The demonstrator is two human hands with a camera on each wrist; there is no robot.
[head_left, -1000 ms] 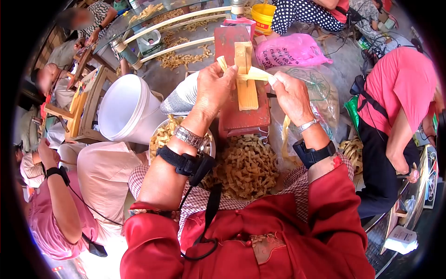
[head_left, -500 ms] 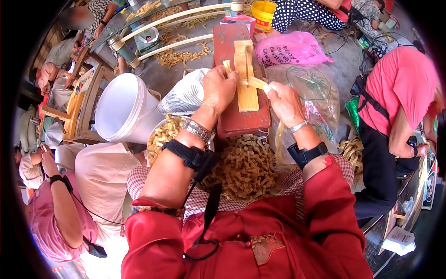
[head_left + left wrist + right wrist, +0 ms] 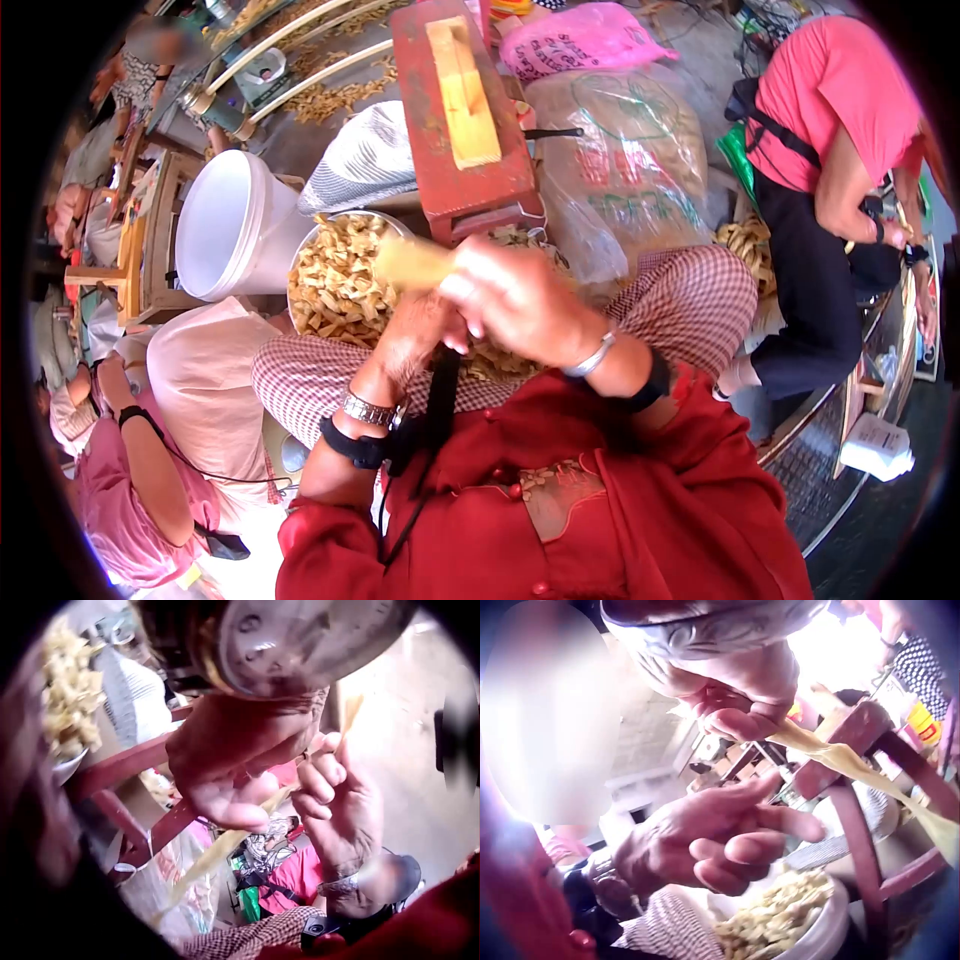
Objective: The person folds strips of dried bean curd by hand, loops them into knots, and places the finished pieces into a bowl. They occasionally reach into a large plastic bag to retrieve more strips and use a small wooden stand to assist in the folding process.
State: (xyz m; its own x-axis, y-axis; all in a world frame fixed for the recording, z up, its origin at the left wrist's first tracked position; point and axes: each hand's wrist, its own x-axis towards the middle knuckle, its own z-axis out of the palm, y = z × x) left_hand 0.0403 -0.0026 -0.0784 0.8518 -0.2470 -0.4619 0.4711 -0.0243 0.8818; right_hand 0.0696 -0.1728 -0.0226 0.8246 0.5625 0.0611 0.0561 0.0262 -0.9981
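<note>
You have drawn both hands back from the wooden block [image 3: 462,95], where half a second ago they held a pale strip [image 3: 840,759] across it. Now they are over your lap, on the near side of the red bench [image 3: 415,100], with your right hand [image 3: 530,308] crossing above your left hand [image 3: 408,335] in the head view (both a little blurred there).

Your right hand has a narrow grip: its fingers are curled round the pale strip, which trails out from both sides of them in the left wrist view. Your left hand is loose, its fingers spread and slightly bent, and the right wrist view shows it below the strip and apart from it.

The wooden block lies lengthwise on top of the bench, and the strip is off it now. To the left, the bowl [image 3: 291,290] of folded pieces [image 3: 345,275] stands just beside your checked trousers [image 3: 700,290], and more of its contents shows than before. The white bucket [image 3: 215,225] is left of it, tilted in the view. The clear plastic bag [image 3: 625,150] lies to the right of the bench (the pink bag [image 3: 585,40] is beyond it, on the far side). Your hands now cover much of the pile below the bench.
</note>
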